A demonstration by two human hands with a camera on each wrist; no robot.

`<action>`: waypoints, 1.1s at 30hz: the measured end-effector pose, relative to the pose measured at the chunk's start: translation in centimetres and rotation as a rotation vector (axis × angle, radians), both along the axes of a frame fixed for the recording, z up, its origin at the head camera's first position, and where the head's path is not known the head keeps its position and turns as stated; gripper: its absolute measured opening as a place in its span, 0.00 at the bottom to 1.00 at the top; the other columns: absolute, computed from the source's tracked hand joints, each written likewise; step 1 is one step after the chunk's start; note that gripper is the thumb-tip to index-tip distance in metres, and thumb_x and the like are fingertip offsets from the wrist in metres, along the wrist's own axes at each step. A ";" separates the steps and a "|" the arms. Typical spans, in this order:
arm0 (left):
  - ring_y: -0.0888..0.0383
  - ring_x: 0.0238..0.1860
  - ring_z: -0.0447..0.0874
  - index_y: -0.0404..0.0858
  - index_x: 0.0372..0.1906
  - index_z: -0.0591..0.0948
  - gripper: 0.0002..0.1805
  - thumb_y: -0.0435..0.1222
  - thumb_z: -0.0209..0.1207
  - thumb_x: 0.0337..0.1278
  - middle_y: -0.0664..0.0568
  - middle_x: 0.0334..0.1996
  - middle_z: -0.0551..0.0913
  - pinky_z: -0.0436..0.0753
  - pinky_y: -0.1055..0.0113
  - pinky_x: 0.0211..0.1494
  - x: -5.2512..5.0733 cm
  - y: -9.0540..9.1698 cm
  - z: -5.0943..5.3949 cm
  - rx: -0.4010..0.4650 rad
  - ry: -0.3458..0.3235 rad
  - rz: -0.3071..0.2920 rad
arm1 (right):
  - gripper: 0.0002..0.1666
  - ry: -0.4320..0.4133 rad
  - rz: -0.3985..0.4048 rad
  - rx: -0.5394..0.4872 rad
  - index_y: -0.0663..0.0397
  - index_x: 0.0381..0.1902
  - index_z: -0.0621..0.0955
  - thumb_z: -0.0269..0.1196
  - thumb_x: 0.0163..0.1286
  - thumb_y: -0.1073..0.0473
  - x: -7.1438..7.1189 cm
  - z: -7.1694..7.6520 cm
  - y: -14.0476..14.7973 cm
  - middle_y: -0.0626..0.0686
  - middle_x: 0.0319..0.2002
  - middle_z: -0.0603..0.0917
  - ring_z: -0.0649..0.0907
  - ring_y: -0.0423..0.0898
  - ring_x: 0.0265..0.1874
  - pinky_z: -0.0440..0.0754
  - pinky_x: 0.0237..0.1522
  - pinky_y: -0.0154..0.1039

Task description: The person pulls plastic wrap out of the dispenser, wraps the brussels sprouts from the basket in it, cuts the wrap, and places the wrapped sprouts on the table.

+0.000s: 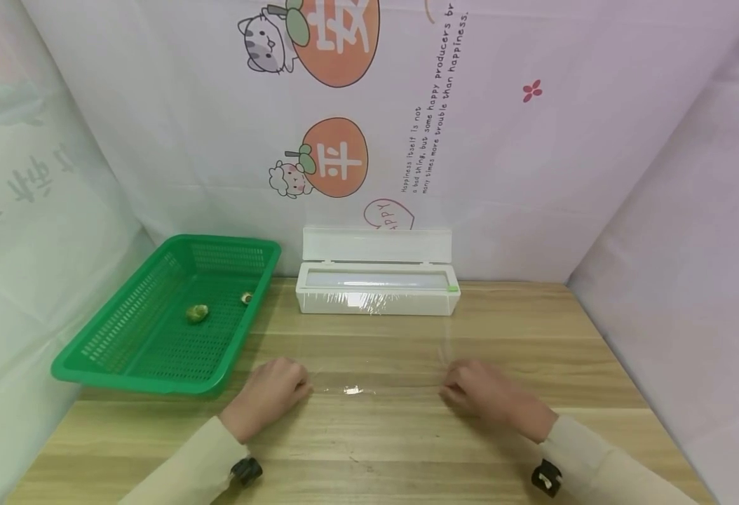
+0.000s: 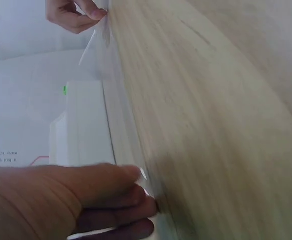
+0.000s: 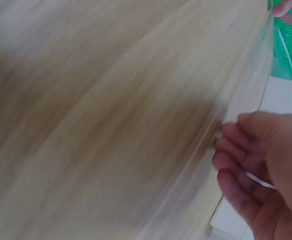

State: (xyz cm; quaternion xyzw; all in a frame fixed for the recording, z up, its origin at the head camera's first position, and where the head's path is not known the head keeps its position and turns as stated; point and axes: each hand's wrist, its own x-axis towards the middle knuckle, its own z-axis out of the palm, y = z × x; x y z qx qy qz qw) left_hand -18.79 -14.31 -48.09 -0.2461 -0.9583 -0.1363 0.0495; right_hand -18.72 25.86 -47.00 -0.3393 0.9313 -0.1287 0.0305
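A sheet of clear plastic wrap [image 1: 363,365] stretches from a white dispenser box [image 1: 319,303] toward me, low over the wooden table. My left hand [image 1: 271,394] pinches the near left corner of the wrap between thumb and fingers, also visible in the left wrist view. On the other side my right hand [image 1: 486,394] holds the near right corner, its fingers curled at the film's edge [image 3: 223,132]. The box lid [image 1: 376,245] stands raised at the back, and a roll of wrap [image 1: 376,279] lies inside.
To the left stands a green plastic basket [image 1: 155,384], holding two small greenish or pale vegetable-like pieces, one of them a bigger green one [image 1: 196,313]. A small green slider [image 1: 452,288] sits on the box's right end. Printed cloth [image 1: 502,175] hangs behind the wooden table [image 1: 369,456].
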 end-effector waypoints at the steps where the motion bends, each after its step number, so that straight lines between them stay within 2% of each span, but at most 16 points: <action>1: 0.67 0.19 0.62 0.48 0.13 0.71 0.24 0.31 0.69 0.58 0.63 0.15 0.68 0.64 0.74 0.19 0.1 0.1 0.1 0.003 -0.007 0.016 | 0.17 -0.004 -0.019 -0.013 0.41 0.22 0.83 0.68 0.73 0.60 0.1 -0.1 -0.1 0.40 0.29 0.83 0.75 0.30 0.27 0.80 0.29 0.29; 5: 0.66 0.19 0.65 0.48 0.14 0.74 0.21 0.27 0.69 0.52 0.62 0.15 0.72 0.64 0.73 0.19 0.3 0.5 0.4 0.003 -0.023 0.049 | 0.21 -0.021 -0.059 -0.039 0.40 0.18 0.80 0.70 0.70 0.61 0.2 0.0 -0.3 0.39 0.25 0.81 0.72 0.29 0.25 0.76 0.26 0.28; 10: 0.65 0.19 0.63 0.47 0.14 0.70 0.22 0.26 0.68 0.50 0.60 0.15 0.68 0.62 0.73 0.18 0.4 0.5 0.6 0.006 -0.025 0.057 | 0.13 -0.032 -0.064 -0.067 0.44 0.23 0.85 0.72 0.69 0.62 0.2 -0.2 -0.1 0.40 0.26 0.83 0.75 0.29 0.26 0.80 0.29 0.28; 19: 0.64 0.23 0.70 0.45 0.20 0.77 0.15 0.29 0.71 0.49 0.60 0.20 0.76 0.72 0.73 0.23 0.8 0.2 0.4 0.037 -0.003 0.050 | 0.08 -0.062 -0.133 -0.102 0.44 0.28 0.87 0.73 0.68 0.58 0.5 -0.5 0.8 0.40 0.29 0.83 0.76 0.31 0.29 0.81 0.31 0.30; 25: 0.63 0.23 0.68 0.46 0.18 0.73 0.18 0.31 0.72 0.48 0.60 0.18 0.73 0.70 0.71 0.23 0.9 0.1 0.2 0.048 0.013 0.058 | 0.06 0.029 -0.164 -0.108 0.44 0.33 0.86 0.75 0.65 0.58 0.7 0.1 1.0 0.42 0.34 0.87 0.84 0.36 0.35 0.89 0.41 0.39; 30: 0.63 0.22 0.67 0.46 0.18 0.73 0.18 0.31 0.72 0.50 0.60 0.18 0.70 0.68 0.71 0.23 0.9 0.1 0.4 0.054 0.004 0.071 | 0.07 0.117 -0.093 -0.102 0.51 0.38 0.88 0.76 0.64 0.59 0.7 -0.3 0.8 0.48 0.37 0.90 0.87 0.42 0.38 0.91 0.44 0.42; 33: 0.62 0.22 0.66 0.45 0.18 0.73 0.18 0.30 0.72 0.50 0.59 0.18 0.69 0.66 0.71 0.23 0.9 0.1 0.7 0.061 -0.003 0.075 | 0.08 0.138 -0.053 -0.100 0.52 0.40 0.89 0.76 0.64 0.59 0.7 -0.9 0.8 0.50 0.39 0.90 0.88 0.44 0.38 0.92 0.44 0.41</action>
